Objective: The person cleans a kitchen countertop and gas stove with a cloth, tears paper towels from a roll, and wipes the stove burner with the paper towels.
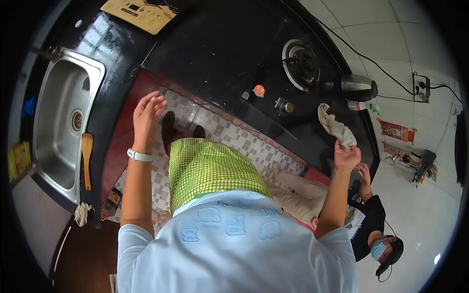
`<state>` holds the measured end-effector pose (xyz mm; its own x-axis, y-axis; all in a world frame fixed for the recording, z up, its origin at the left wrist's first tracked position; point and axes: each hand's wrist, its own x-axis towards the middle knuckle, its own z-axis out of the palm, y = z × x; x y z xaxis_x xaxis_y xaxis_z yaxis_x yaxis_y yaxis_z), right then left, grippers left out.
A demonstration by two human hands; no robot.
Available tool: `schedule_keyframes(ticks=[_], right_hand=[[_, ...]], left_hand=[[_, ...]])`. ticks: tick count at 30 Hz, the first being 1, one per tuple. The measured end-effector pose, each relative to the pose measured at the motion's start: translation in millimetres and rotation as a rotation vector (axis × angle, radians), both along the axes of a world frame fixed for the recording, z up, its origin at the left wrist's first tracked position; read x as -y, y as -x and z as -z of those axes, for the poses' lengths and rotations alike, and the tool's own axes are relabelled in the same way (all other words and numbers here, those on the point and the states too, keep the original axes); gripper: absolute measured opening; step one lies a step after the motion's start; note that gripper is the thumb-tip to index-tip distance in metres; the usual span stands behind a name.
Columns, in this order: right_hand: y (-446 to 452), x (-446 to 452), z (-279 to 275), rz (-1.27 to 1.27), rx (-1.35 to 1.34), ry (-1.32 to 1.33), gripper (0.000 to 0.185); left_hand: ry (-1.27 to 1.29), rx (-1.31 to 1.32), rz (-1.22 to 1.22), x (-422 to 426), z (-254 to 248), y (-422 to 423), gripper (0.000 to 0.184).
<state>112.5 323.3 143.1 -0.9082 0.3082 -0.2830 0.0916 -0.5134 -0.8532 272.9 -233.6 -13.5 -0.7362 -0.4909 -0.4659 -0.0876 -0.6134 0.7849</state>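
Observation:
A crumpled greyish cloth (337,128) hangs out of my right hand (347,156), whose fingers are closed on its lower end at the right part of the black countertop (215,53). My left hand (149,110) is raised in front of the red cabinet front, near the counter's inner corner. Its fingers are slightly bent and apart, with nothing in them. A white band (139,155) circles my left wrist.
At left are a steel sink (56,141) and a wooden spatula (87,161) on its edge. A gas burner (300,66) and a kettle (359,87) stand at the back right. A masked person (369,219) in black is close by my right arm.

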Motion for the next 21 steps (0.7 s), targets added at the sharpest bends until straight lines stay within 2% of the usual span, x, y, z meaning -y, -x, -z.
schedule_keyframes(ticks=[9, 11, 12, 14, 15, 16, 18, 20, 21], right_hand=[[10, 80, -102, 0.078, -0.23, -0.151, 0.067], [15, 83, -112, -0.279, -0.387, 0.128, 0.07], [18, 96, -115, -0.271, -0.382, 0.129, 0.07], [22, 140, -118, -0.172, -0.327, 0.06, 0.073], [26, 158, -116, -0.326, -0.33, 0.153, 0.074], [29, 172, -109, -0.317, -0.322, 0.152, 0.074], [43, 200, -92, -0.604, -0.365, 0.268, 0.074], [59, 228, -71, -0.47, -0.197, 0.195, 0.071], [68, 254, -64, -0.514, -0.162, 0.153, 0.068]], left_hand=[[0.0, 0.026, 0.354, -10, -17, 95, 0.021], [-0.008, 0.032, 0.432, -6, -18, 106, 0.022], [-0.015, 0.022, 0.468, -5, -19, 110, 0.022], [-0.02, 0.022, 0.565, -1, -33, 121, 0.025], [-0.018, -0.007, 0.608, 0, -36, 128, 0.027], [-0.02, -0.031, 0.654, 1, -39, 133, 0.028], [-0.048, -0.034, 0.673, 2, -43, 144, 0.03], [0.026, -0.051, 0.682, 6, -41, 155, 0.031], [0.068, -0.069, 0.677, 8, -36, 158, 0.03]])
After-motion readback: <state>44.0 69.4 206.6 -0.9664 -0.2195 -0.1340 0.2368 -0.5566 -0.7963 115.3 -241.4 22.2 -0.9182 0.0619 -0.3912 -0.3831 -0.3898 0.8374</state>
